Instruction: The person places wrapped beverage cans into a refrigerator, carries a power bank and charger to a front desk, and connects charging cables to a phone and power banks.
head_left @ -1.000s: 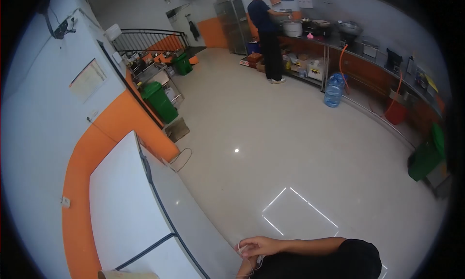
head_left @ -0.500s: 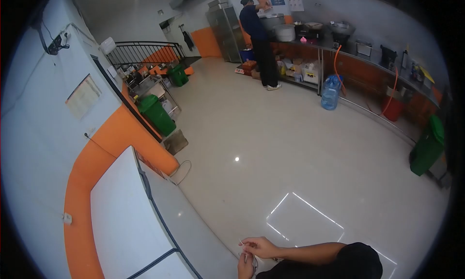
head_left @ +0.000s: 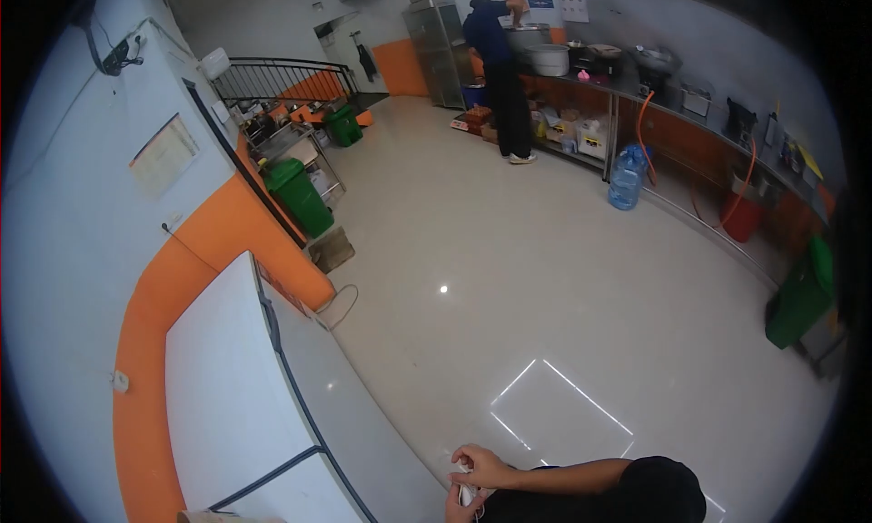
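Two hands are busy: the left hand (head_left: 457, 508) grips one small white item (head_left: 467, 495), the right hand (head_left: 489, 469) curls just over it, and whether those fingers pinch it, I cannot tell! One white chest (head_left: 227, 369) runs along the hands' left, its edge near them. Ahead, floor (head_left: 454, 341) spreads wide, three green bins (head_left: 302, 196) and one co-worker (head_left: 498, 60) well beyond.

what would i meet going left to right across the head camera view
Paper notice on the wall → larger green bin on the left → the person's right hand → white wall chart → blue water bottle → red bucket → green bin near the right edge
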{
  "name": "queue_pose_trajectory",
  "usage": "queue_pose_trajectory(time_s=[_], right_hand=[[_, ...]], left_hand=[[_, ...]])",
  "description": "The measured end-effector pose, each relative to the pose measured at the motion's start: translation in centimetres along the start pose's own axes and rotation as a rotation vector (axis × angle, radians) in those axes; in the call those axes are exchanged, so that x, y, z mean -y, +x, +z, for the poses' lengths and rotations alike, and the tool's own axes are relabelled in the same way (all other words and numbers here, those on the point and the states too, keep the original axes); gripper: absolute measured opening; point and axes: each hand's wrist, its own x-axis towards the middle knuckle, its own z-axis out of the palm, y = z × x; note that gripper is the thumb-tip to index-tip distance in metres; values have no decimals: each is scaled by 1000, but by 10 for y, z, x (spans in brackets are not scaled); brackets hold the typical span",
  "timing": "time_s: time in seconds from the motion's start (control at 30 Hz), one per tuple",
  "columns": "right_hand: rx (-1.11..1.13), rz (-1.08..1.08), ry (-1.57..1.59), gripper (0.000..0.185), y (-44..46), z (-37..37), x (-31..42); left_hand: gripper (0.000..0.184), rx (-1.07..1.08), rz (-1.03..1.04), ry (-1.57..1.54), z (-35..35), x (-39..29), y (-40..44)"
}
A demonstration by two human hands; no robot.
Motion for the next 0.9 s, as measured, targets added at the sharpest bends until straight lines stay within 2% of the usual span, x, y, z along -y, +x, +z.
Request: queue_pose_trajectory(time_s=[0.07,0.17,0.27,0.3,0.4,0.5,0.6,0.7,0.8,0.9], right_hand=[[-17,2,-38,41,-1,-4,-1],[-81,-16,6,45,-6,-10,2],[-144,34,184,51,-7,-15,7],[-167,63,261,53,-8,-14,6],[-83,78,146,52,-9,-13,-9],[180,347,304,64,-8,-8,-7],[444,421,352,73,-8,1,5],[637,328,358,77,-8,20,3],[707,171,325,78,-9,35,-1],[759,118,248,79,-6,36,7]], left_hand=[[41,62,-61,156,-1,-13,-3],[35,-24,-160,282,-17,12,12],[40,-88,-3,356,-27,31,23],[42,-103,27,383,-15,10,18],[44,-219,38,258,-27,24,16],[47,-292,54,241,-18,0,3],[49,-351,140,306,-30,11,-3],[48,-291,265,145,-40,29,-3],[45,-358,230,198,-48,33,-14],[42,-380,370,414,-58,38,-18]])
